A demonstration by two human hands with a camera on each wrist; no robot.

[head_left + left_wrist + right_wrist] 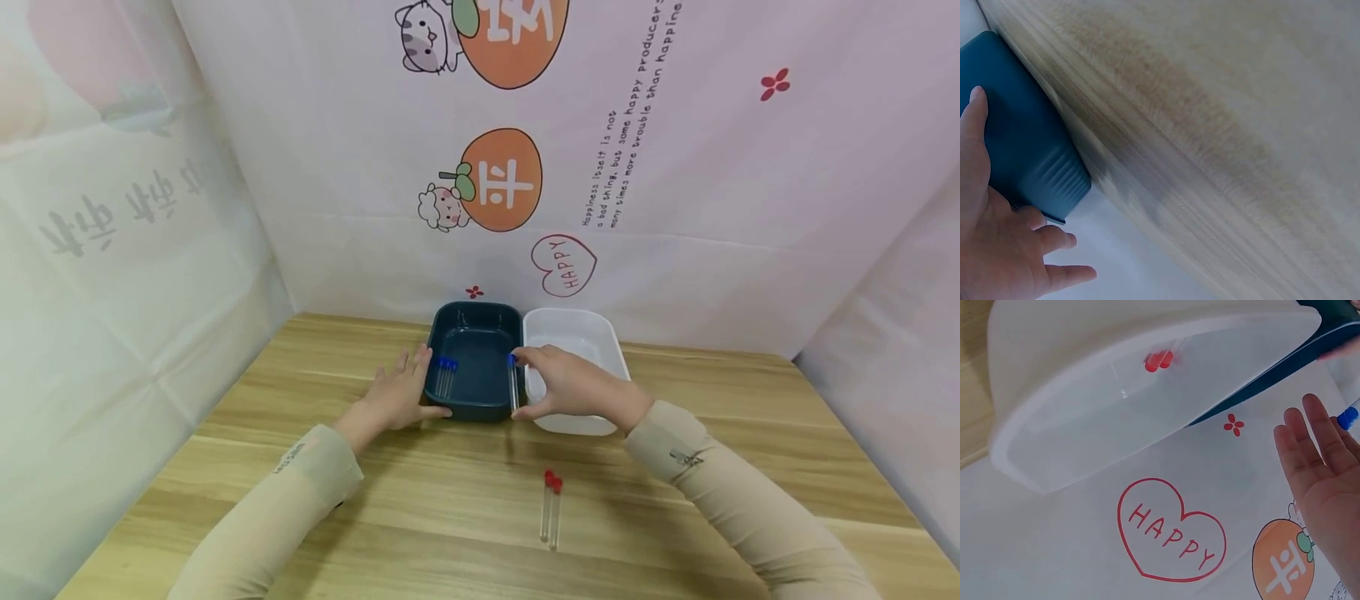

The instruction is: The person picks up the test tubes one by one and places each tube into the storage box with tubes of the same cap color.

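Note:
My right hand (566, 385) pinches a clear test tube with a blue cap (513, 387) between thumb and fingers, upright above the right edge of the dark teal box (480, 412). In the right wrist view the blue cap (1347, 419) shows beside the fingers. My left hand (392, 397) rests against the left side of that box, fingers spread, thumb at the front; the left wrist view shows its fingers on the teal wall (1029, 137). Several blue-capped tubes (446, 379) lean inside the teal box.
A white box (577, 424) stands right beside the teal one; red-capped tubes (1159, 360) lie inside it in the right wrist view. Two red-capped tubes (551, 508) lie on the wooden table (435, 525) in front. A printed cloth (675, 275) hangs behind the boxes.

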